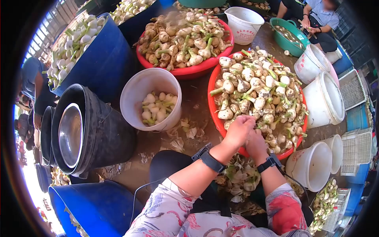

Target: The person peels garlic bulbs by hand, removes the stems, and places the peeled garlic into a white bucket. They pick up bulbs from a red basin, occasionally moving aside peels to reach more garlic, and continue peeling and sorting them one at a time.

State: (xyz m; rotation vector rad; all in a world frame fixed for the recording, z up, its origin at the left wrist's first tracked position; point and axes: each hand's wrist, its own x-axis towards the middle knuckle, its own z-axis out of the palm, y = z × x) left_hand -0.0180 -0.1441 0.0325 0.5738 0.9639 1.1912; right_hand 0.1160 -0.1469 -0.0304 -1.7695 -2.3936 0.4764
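Observation:
My left hand point(238, 131) and my right hand point(256, 143) meet at the near edge of a red basin point(212, 103). Both have their fingers curled in, and whatever they hold is hidden behind them. The basin is heaped with garlic bulbs point(258, 85) on short cut stems, many still in dirty skins. Below my wrists lies a pile of garlic peelings point(239, 179). To the left stands a white bucket point(128, 94) with peeled, clean garlic bulbs point(158, 108) at its bottom.
Another red basin point(189, 73) of unpeeled garlic stands behind. Blue tubs point(104, 51) and black buckets point(104, 134) line the left side; white buckets point(310, 166) stand on the right. A co-worker point(321, 19) sits by a green basin point(302, 37) at the back right.

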